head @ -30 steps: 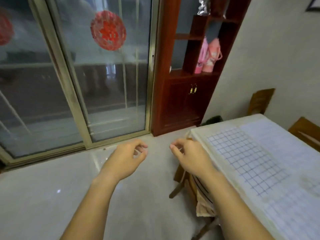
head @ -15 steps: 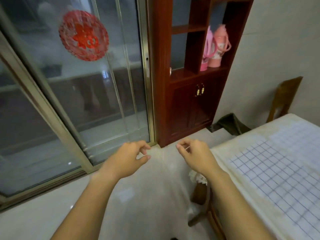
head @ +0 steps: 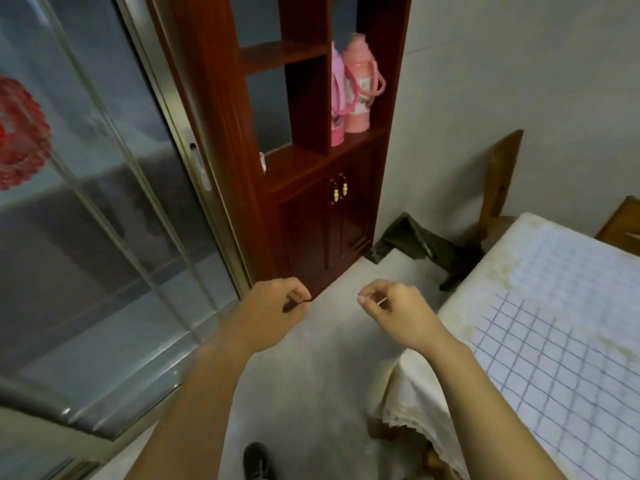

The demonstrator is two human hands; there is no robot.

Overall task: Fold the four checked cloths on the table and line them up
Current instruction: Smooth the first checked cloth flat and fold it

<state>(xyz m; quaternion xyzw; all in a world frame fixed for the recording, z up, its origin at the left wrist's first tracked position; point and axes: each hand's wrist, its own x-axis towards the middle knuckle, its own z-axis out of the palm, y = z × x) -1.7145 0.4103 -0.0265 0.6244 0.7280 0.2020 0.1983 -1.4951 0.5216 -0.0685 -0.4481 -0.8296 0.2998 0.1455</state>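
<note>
A white cloth with a blue checked grid (head: 554,341) lies flat on the table at the right, over a cream lace-edged tablecloth (head: 412,393). A paler checked area (head: 561,258) lies beyond it toward the table's far end. My left hand (head: 277,310) and my right hand (head: 394,310) hover over the floor, left of the table's corner. Their fingers are loosely curled and hold nothing. Neither hand touches the cloth.
A red-brown cabinet (head: 311,220) with two pink flasks (head: 358,88) stands ahead, with a sliding glass door (head: 104,202) to its left. A dark bag (head: 422,244) and a wooden chair (head: 498,181) sit by the wall behind the table. My shoe (head: 256,459) is on the floor below.
The view has swung so the cabinet sits in the middle and the table corner is closer. Both hands keep the same raised pose, fingers curled a little more.
</note>
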